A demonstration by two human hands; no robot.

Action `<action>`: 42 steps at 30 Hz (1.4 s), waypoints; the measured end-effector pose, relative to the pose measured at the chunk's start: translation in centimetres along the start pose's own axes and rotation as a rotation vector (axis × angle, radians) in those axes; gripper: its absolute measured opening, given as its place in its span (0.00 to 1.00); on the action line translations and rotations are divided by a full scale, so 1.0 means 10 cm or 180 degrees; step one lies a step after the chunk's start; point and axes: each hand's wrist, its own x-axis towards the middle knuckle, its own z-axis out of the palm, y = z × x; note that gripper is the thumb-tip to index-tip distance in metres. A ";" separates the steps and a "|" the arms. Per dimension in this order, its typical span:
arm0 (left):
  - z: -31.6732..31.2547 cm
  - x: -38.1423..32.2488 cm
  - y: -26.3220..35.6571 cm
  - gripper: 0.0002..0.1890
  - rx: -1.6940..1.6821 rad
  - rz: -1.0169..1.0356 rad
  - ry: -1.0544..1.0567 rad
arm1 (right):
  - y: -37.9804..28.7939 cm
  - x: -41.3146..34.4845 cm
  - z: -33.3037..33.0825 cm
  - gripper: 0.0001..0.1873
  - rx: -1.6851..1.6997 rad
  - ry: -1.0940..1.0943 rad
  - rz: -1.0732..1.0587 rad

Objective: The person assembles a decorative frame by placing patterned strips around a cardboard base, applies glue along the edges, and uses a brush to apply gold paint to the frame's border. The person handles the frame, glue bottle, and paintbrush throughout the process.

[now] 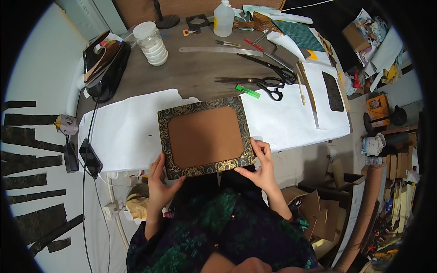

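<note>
A rectangular panel [206,137] with a plain brown centre and a border of dark, gold-patterned brocade is held up at the near table edge, slightly tilted. My left hand [163,184] grips its lower left corner, thumb on the bottom edge and fingers along the side. At the lower right corner, my right hand [261,167] pinches it the same way. White paper [126,129] lies under and beside the panel. Beyond it are two pairs of black-handled scissors, one nearer [251,81] and one farther [266,64], and a green translucent tool [248,91].
An iron [102,66] stands at the left, its cord hanging down. Farther back are a white-lidded jar [150,44], a clear bottle [223,20], a steel ruler [222,50] and a green cutting mat [298,34]. A phone [90,158] rests at the left table edge.
</note>
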 end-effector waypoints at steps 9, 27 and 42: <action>-0.03 0.00 -0.03 0.46 -0.0088 0.0006 -0.0060 | -0.11 0.09 -0.04 0.47 0.0069 -0.0078 0.0216; -0.14 -0.06 -0.40 0.15 -0.2322 -0.1439 0.0396 | -0.07 -0.07 -0.13 0.31 0.0183 0.0446 0.1238; 0.01 -0.24 0.01 0.41 -0.3041 -0.0616 0.0040 | 0.03 -0.38 0.10 0.28 0.2160 0.0462 0.1120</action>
